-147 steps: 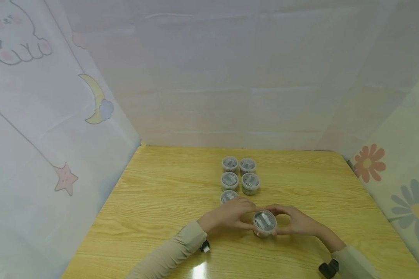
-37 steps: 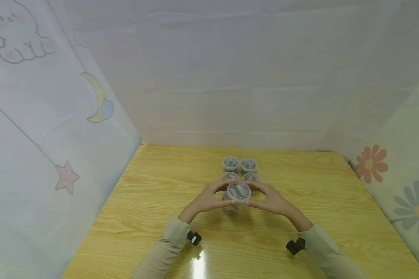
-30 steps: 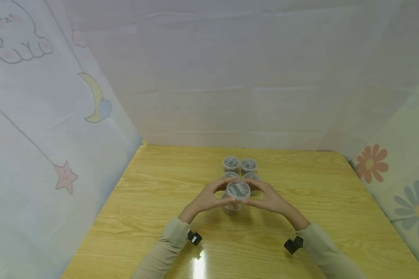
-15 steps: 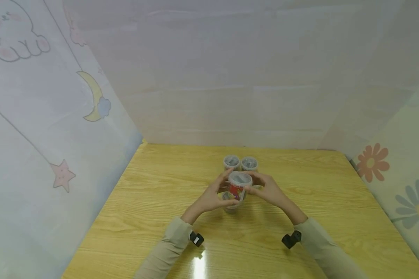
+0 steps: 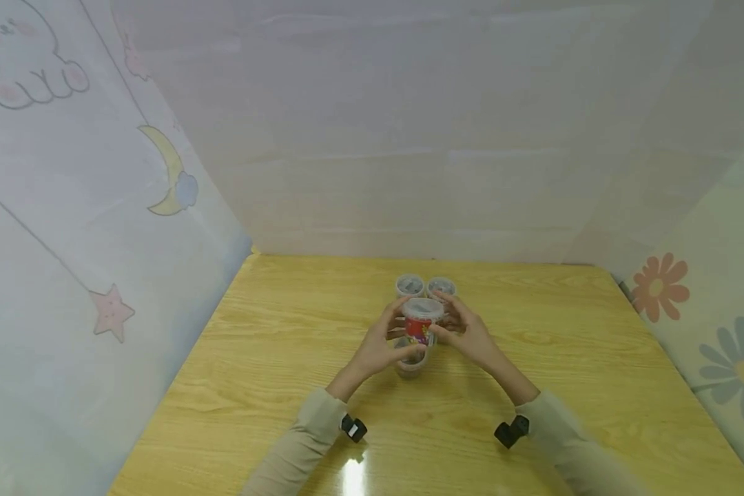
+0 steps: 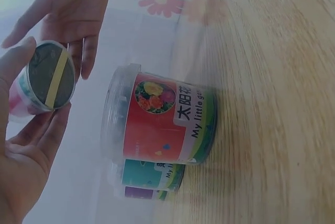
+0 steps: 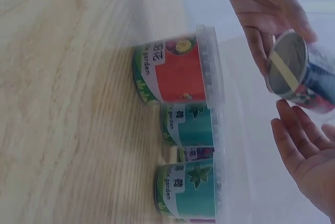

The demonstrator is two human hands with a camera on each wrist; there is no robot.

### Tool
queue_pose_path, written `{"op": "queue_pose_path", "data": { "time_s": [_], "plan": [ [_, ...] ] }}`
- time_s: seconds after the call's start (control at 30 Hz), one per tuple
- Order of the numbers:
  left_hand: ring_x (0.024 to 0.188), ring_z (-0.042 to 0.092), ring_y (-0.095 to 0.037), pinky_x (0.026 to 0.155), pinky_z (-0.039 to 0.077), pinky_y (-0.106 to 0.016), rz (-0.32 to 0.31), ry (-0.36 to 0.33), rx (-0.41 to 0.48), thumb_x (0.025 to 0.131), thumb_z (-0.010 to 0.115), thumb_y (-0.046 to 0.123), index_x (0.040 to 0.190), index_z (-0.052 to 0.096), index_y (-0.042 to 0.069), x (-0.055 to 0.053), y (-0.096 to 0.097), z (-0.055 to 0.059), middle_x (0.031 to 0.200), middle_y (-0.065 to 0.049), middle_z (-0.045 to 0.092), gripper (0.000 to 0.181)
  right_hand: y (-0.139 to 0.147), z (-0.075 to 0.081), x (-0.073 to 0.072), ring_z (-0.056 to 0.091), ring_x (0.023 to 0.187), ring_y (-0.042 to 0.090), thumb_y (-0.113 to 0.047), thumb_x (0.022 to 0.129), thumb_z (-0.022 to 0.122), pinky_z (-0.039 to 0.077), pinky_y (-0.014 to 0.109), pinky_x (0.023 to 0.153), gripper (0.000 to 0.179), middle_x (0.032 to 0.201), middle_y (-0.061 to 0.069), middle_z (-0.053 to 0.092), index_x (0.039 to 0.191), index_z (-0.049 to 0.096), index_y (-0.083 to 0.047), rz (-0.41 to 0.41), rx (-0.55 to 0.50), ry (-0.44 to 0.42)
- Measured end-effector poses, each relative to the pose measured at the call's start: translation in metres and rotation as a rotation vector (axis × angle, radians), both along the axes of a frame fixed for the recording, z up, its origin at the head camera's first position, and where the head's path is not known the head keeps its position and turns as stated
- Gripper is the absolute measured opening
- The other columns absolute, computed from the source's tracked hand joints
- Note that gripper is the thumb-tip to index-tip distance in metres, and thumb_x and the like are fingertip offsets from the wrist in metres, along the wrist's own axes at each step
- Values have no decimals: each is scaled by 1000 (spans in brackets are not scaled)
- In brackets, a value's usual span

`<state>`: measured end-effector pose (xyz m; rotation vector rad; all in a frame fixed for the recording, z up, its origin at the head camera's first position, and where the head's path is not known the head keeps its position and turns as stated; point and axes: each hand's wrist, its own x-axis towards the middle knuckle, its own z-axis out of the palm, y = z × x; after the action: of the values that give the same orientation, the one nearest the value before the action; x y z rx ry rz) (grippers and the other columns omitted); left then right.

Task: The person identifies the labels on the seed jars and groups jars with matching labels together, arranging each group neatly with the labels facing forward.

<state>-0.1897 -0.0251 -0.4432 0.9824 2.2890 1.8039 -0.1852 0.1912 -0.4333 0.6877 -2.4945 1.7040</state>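
Observation:
A clear-lidded plant-kit tub with a red label (image 5: 419, 329) is held above the table, over the middle of the grouped tubs. My left hand (image 5: 372, 348) grips its side between thumb and fingers. My right hand (image 5: 476, 341) is at the other side, its fingers fairly straight, their tips close to or touching the tub. In the left wrist view the tub's dark base (image 6: 51, 75) shows a yellow strip. Just below my left thumb stands another tub (image 5: 411, 366), partly covered; the right wrist view shows its red label (image 7: 180, 72).
Two lidded tubs (image 5: 410, 286) stand side by side at the back. Teal-labelled tubs (image 7: 193, 190) show in the right wrist view; the hands mostly hide the middle ones from above. The wooden table (image 5: 273, 331) meets printed sheets (image 5: 347, 172) behind and on both sides.
Both hands have lifted the tub from front right, over the group and slightly farther back. It has turned so its red label faces me. My right fingers have loosened and spread.

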Motion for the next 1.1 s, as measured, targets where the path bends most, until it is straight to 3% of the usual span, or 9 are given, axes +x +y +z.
{"op": "queue_pose_path", "data": {
  "time_s": [0.2,0.27,0.43,0.57,0.77,0.83,0.97,1.1],
  "plan": [
    [108,57,-27,91,50,-33,73,11,5,80,73,11,148,18,21,-5,5,-13,127,-15,47,88,-13,13,12,61,90,29,-8,83,70,54,37,79,75,111,18,57,144,26,-8,-46,-1,26],
    [108,57,-24,91,50,-31,90,10,12,80,74,13,148,16,26,-8,7,-20,127,-12,47,90,-15,15,13,61,91,30,-8,83,70,54,37,79,76,114,18,57,144,25,-10,-51,0,15],
    [109,55,-21,92,49,-29,91,23,27,80,74,21,148,13,34,-10,8,-22,128,-9,47,92,-15,15,13,60,94,31,-7,83,69,53,39,81,75,120,20,54,144,25,-8,-51,-20,-2],
    [116,52,-25,96,47,-33,60,-3,40,83,71,18,148,11,34,-11,6,-20,134,-10,43,90,-13,13,11,60,94,28,-5,84,68,53,35,82,71,120,18,54,142,27,-8,-59,-53,-11],
    [123,45,-35,100,42,-45,-54,-79,113,86,67,16,150,8,25,-4,1,-2,143,-20,32,88,-5,2,3,59,89,24,-4,87,63,52,27,80,66,109,12,57,143,28,-11,-34,-133,-53],
    [123,44,-37,101,40,-47,-83,-118,135,87,65,15,150,6,23,-2,0,2,144,-21,31,86,-2,-4,0,59,91,23,-3,89,60,52,27,80,65,113,11,56,144,27,-12,-4,-172,-78],
    [122,45,-38,100,43,-43,-114,-164,162,92,58,14,150,7,20,-2,0,4,143,-22,33,78,2,-13,-4,60,93,20,-2,90,57,54,32,78,63,125,9,54,144,27,-11,51,-232,-91],
    [120,47,-36,97,46,-36,-96,-177,159,94,55,13,150,11,19,-2,0,4,142,-21,36,71,3,-15,-5,61,95,18,-4,91,57,55,37,74,61,127,10,53,144,26,-10,83,-258,-86]
  ]
}}
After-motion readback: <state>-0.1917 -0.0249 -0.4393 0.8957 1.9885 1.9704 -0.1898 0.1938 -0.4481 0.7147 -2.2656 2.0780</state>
